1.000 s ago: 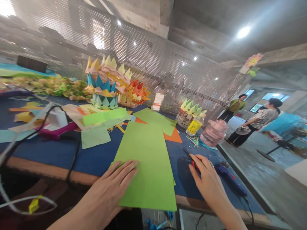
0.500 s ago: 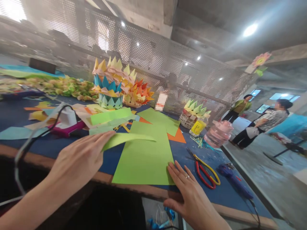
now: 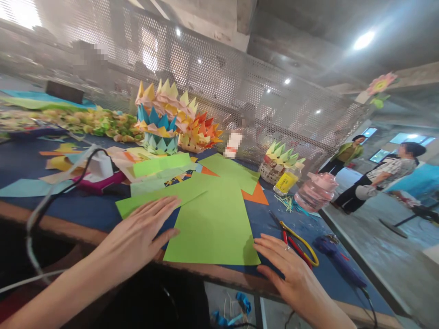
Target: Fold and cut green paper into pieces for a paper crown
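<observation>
Over by the perforated metal screen, a stack of spiky folded-paper crowns is sitting on the blue table cover, with an orange-red crown leaning just beside it and a small green-topped basket standing farther right. A yellow-labelled bottle and a pink jar are resting near that basket, and a blue glue gun is lying close to the table's front edge. A person in a green top and a person in a patterned top are standing on the floor beyond, well apart from the table.
</observation>
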Demonstrator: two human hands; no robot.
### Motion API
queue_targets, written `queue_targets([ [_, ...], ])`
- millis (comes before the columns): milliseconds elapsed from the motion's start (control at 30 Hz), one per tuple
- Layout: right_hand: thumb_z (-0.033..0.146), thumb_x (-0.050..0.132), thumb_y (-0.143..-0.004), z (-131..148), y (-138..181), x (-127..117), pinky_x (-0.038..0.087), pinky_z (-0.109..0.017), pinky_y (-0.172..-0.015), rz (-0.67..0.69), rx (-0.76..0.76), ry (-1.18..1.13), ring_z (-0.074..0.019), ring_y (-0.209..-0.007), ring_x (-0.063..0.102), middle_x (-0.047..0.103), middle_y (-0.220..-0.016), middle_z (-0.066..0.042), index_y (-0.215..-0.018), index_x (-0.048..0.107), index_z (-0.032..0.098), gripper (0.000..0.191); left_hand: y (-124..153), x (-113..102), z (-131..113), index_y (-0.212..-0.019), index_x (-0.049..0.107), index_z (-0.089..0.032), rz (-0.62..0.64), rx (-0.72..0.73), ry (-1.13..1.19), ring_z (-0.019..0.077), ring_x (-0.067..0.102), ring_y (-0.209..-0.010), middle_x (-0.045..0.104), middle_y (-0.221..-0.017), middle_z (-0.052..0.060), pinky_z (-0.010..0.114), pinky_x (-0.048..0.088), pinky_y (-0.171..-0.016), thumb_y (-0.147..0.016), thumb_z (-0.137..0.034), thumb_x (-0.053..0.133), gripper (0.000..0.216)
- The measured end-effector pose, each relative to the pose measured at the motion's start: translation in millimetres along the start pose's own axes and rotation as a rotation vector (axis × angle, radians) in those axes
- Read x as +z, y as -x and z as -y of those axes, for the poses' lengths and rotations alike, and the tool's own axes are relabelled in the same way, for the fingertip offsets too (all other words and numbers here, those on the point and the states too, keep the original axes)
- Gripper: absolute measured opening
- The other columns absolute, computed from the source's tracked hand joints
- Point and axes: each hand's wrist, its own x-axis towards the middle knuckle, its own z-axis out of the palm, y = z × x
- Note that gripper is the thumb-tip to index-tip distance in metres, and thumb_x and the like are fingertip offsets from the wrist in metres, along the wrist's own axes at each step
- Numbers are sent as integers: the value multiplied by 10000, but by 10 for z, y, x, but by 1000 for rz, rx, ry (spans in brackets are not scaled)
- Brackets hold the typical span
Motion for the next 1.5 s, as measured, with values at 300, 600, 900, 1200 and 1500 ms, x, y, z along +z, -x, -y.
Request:
queue_targets([
  [300,54,470,-882,22,-166,106,557,-376,-894,-165,-76,-87,-207,-1038,633,707,-1032,-78,-1035,620,175,245,225,-10,-176,-1407,415,-299,56,165,195,282,499,-1265,492,-1420,36,465,458,-1010,-837,-464,618,628],
  [600,116,469,-912,209,-65,-169,524,-209,-774,-388,201,-237,-125,-853,664,685,-907,-34,-1010,576,222,180,79,69,-268,-1320,527,-328,12,170,372,252,504,-1266,564,-1360,17,482,357,-1089,-852,-393,620,481],
  [900,417,575,-856,146,-122,-192,543,-288,-716,-320,661,-734,-190,-779,683,705,-874,-64,-1188,453,201,414,-320,-83,-402,-682,678,-186,58,-198,861,189,642,-625,666,-611,-5,248,501,-556,-830,-397,557,285],
  [1200,500,618,-781,54,-216,36,455,-292,-617,-222,852,-897,-163,-611,565,574,-638,46,-1313,361,127,699,-506,-92,-444,-509,269,-247,114,-314,1065,79,262,-387,207,-418,-105,207,287,-396,-700,-416,591,411],
  [1500,495,668,-770,89,-229,-9,520,-411,-863,-193,822,-1132,-242,-854,679,729,-885,-70,-1220,557,146,580,-500,-72,-425,-533,276,-239,147,-283,1023,80,267,-416,235,-455,-94,203,242,-396,-723,-421,563,389],
])
